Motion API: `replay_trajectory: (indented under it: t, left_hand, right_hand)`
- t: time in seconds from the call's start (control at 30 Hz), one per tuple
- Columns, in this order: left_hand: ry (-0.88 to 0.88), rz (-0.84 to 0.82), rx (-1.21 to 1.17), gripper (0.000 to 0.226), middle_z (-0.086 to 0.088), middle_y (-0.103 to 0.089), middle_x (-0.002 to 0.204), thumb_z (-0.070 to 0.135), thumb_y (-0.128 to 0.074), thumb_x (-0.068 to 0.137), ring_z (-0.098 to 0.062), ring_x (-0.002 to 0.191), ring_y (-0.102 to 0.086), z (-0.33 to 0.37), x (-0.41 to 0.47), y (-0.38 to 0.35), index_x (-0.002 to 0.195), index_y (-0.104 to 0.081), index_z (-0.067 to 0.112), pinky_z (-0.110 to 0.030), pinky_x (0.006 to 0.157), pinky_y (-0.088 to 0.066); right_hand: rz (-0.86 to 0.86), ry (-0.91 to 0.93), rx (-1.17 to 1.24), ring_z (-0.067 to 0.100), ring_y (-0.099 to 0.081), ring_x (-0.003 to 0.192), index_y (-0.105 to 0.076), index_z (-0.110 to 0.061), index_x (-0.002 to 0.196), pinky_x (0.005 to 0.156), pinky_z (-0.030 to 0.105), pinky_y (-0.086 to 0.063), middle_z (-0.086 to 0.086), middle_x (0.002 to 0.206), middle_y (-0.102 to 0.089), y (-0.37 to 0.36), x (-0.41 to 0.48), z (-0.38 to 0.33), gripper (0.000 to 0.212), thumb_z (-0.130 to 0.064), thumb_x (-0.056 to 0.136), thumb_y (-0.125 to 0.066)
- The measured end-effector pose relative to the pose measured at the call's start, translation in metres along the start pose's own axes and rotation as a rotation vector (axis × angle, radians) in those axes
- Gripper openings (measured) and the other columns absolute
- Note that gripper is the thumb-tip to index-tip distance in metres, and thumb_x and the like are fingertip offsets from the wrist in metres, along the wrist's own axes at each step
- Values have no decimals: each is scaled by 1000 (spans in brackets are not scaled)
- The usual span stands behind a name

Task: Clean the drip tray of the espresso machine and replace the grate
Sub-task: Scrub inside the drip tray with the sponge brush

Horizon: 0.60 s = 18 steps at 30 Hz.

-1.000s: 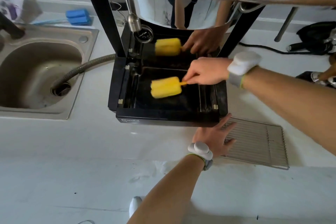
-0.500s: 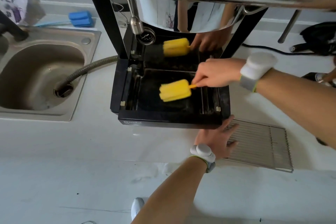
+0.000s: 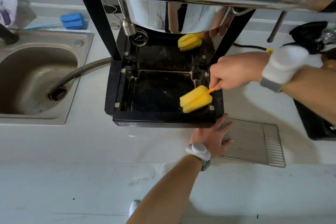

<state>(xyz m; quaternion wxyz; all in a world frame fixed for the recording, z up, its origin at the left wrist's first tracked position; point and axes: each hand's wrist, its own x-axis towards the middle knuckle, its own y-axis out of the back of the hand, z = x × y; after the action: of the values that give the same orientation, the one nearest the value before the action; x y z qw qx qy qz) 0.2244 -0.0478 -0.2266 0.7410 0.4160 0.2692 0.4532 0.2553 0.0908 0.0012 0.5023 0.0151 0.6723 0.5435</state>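
You are mid-scrub: your right hand (image 3: 234, 72) is clamped on the orange handle of the yellow sponge (image 3: 195, 98), working the near right corner of the black drip tray (image 3: 163, 120), which looks grimy. Your left hand (image 3: 211, 137), fingers spread, braces the tray's near edge. The grate (image 3: 254, 143) lies on the bench (image 3: 72, 151) to the right, not yet replaced.

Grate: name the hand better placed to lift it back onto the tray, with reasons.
Left. The left hand lies open on the counter, fingers already over the edge of the grate. The right hand is busy gripping the yellow sponge brush in the drip tray.
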Motion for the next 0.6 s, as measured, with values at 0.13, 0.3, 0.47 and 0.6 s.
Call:
replay_trajectory:
  t: [0.13,0.3,0.47,0.6]
  left_hand:
    - [0,-4,-13,61,14,-2,168,57,-35,98,-25,137,-50,1,-1,-1,154,-27,35,-45,96,-53]
    - [-8,25,-7,60,13,-6,167,57,-36,97,-24,137,-50,0,-1,-3,153,-29,35,-44,94,-55]
    - [-3,64,-2,60,12,-11,167,56,-40,97,-23,138,-49,-1,0,-5,152,-34,34,-42,90,-56]
    - [1,51,-3,60,14,-8,167,57,-39,96,-23,135,-52,0,0,-6,152,-31,35,-43,93,-55]
  right_hand:
    - [207,-21,-62,25,-49,56,-55,-18,64,57,37,-48,-3,55,-46,17,-9,-2,24,-16,87,-51]
    - [303,-84,-141,32,-50,62,-40,-11,65,56,38,-46,2,60,-33,6,6,-34,20,-6,83,-48]
    - [63,23,-166,22,-42,51,-62,-4,68,51,33,-45,5,53,-45,0,-11,-22,23,-8,85,-48]
    - [185,40,22,15,-52,59,-75,-28,101,51,26,-43,-8,66,-60,19,-14,-20,20,-23,88,-60]
